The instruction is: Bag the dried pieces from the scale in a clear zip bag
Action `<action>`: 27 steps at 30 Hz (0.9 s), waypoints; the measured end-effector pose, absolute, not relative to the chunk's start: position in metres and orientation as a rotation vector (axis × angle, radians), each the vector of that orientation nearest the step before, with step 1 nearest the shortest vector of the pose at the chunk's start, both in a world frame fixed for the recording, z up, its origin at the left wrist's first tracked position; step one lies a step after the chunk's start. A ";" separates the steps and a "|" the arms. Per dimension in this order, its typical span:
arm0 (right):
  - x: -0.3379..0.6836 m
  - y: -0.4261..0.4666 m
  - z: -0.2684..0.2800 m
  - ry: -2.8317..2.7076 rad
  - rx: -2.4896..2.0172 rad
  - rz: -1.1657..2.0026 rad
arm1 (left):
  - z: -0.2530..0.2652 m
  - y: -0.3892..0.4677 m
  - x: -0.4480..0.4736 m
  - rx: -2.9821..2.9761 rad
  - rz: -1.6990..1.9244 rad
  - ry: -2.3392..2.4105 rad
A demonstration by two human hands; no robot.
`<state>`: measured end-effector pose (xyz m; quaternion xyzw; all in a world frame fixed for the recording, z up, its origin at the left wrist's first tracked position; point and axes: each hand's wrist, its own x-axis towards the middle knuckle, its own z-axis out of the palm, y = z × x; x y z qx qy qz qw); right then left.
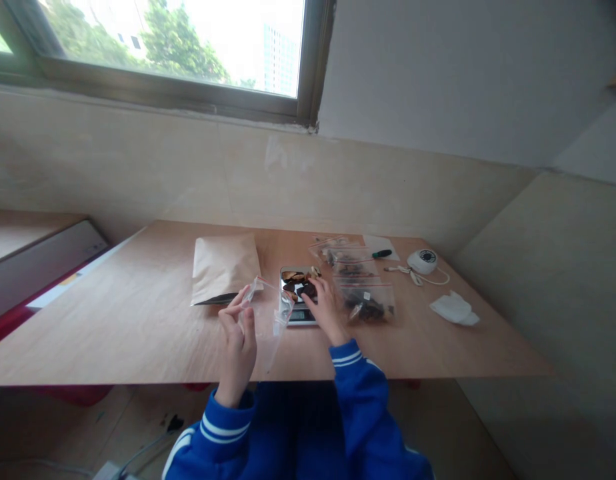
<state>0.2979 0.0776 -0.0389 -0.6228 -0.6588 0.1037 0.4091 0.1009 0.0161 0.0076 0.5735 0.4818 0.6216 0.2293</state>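
My left hand (241, 333) pinches a clear zip bag (266, 320) by its upper edge, left of a small digital scale (302, 316). Dark brown dried pieces (298, 280) lie on the scale's plate. Over the plate's right side, the curled fingers of my right hand (324, 303) touch a dark piece. Whether they grip it or only rest on it is hard to make out. The scale's display sits below the plate, its figures unreadable. Part of the bag overlaps the scale's left edge.
A brown paper bag (225, 263) lies at the left. Filled zip bags (367, 303) lie right of the scale, with a green-handled screwdriver (382, 254) behind. Farther right are a white dome camera (422, 262) with its cable and a crumpled white sheet (455, 309). A wall borders the wooden table (138, 320).
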 end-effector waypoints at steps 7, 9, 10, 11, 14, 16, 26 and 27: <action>0.298 0.072 -0.045 -1.592 -1.499 0.276 | 0.003 0.011 0.102 1.513 1.691 1.338; 0.298 0.071 -0.044 -1.572 -1.497 0.278 | 0.002 0.011 0.102 1.508 1.706 1.334; 0.298 0.071 -0.043 -1.561 -1.496 0.280 | 0.001 0.011 0.102 1.506 1.712 1.335; 0.298 0.071 -0.041 -1.551 -1.496 0.284 | 0.001 0.012 0.102 1.509 1.715 1.341; 0.298 0.070 -0.034 -1.502 -1.508 0.306 | 0.000 0.013 0.103 1.532 1.726 1.384; 0.299 0.070 -0.029 -1.443 -1.522 0.332 | -0.001 0.012 0.105 1.541 1.718 1.389; 0.303 0.076 -0.016 -1.128 -1.394 0.617 | -0.004 0.009 0.112 1.509 1.615 1.281; 0.302 0.075 -0.011 -1.092 -1.349 0.660 | -0.005 0.009 0.112 1.512 1.623 1.275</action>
